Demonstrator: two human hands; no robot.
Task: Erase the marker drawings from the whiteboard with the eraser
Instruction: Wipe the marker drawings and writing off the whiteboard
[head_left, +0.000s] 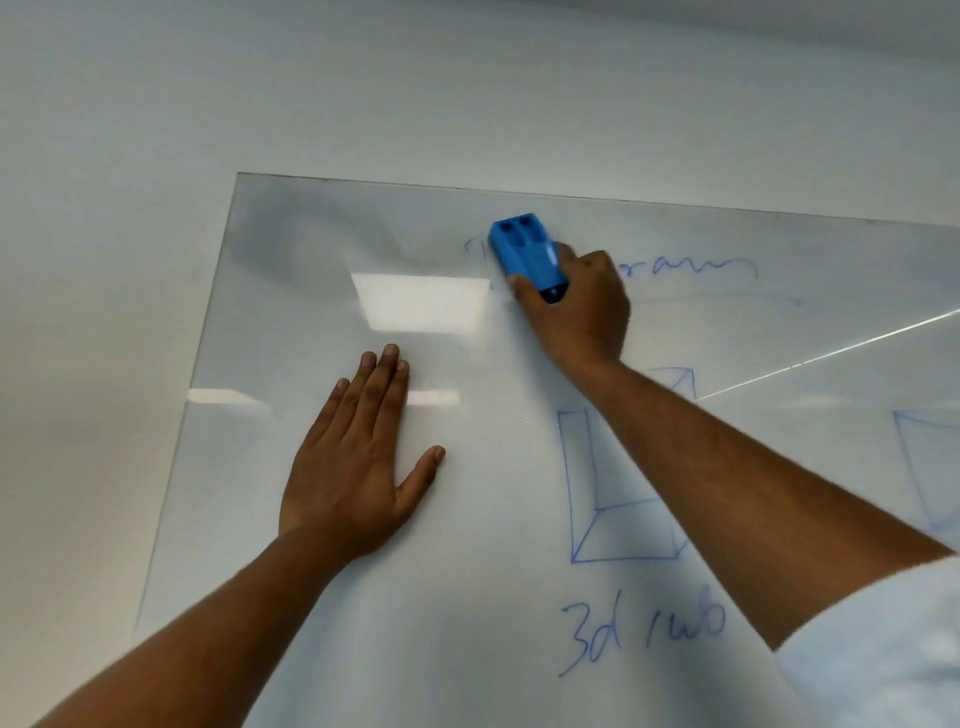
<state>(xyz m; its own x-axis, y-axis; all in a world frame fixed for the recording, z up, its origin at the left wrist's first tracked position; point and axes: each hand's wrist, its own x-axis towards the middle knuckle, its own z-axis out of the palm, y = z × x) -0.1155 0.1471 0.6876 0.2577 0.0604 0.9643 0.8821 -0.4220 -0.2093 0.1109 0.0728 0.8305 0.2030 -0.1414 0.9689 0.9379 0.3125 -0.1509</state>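
Observation:
A glossy whiteboard (322, 249) hangs on the wall and fills most of the view. My right hand (579, 306) grips a blue eraser (524, 249) and presses it on the board near the top, over the start of a blue handwritten word (691, 267). Below my right forearm lies a blue 3D box drawing (587, 488), partly hidden by the arm, with a blue caption (639, 631) under it. Another blue sketch (930, 467) shows at the right edge. My left hand (358, 457) lies flat on the board with fingers spread, holding nothing.
White wall (104, 208) surrounds the board above and to the left. The board's top edge (571, 195) runs just above the eraser. Bright ceiling-light reflections (421, 301) sit on the board left of the eraser.

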